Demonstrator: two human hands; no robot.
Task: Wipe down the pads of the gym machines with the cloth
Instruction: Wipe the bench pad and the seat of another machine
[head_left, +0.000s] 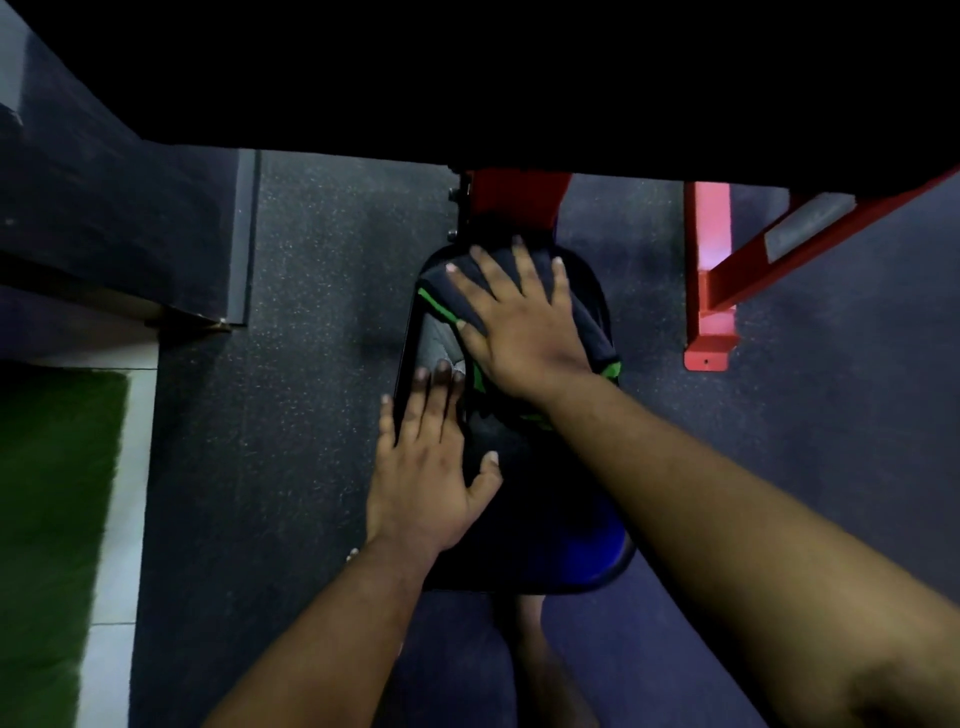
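1. You stand over a dark seat pad above speckled rubber floor.
2. On the seat pad lies a dark, green-edged cloth, at its far end.
3. Both your hands press flat on that seat pad: the right hand on the cloth, the left hand nearer you.

Upper part of view black, red frame cut off there, cloth mostly hidden under right hand, seat pad partly covered by left hand, bare foot dim and blurred
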